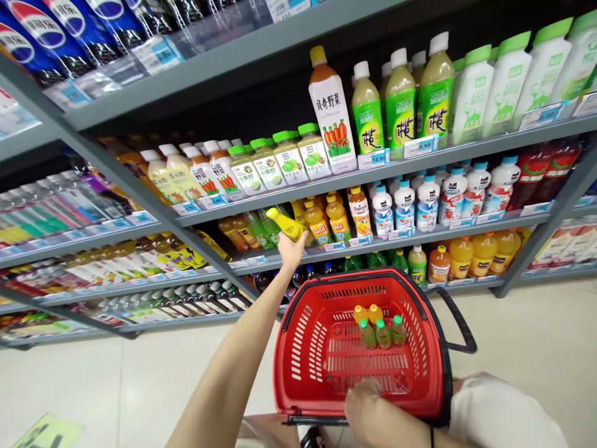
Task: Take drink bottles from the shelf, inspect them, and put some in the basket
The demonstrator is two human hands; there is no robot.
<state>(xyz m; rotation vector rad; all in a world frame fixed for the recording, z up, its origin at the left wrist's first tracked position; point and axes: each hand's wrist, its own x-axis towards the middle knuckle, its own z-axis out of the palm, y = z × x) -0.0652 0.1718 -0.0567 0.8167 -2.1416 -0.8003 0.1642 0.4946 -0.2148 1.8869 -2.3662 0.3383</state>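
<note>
My left hand (292,249) reaches to the middle shelf, its fingers wrapped round a yellow bottle (285,224). The bottle is tilted, with its cap toward the upper left. Below my arm stands a red shopping basket (336,406) with slotted walls and a black handle. Inside it, two orange bottles (375,313) and three green-capped bottles (383,335) stand grouped toward the far side. My right hand (364,401) is over the near rim of the basket, blurred, and its fingers cannot be made out.
Grey shelves (280,188) of drinks span the view, with large cola bottles (51,37) at upper left. Orange juice bottles (317,223) stand just right of my left hand. A black basket handle (459,323) sticks out to the right. Pale floor (153,367) lies below.
</note>
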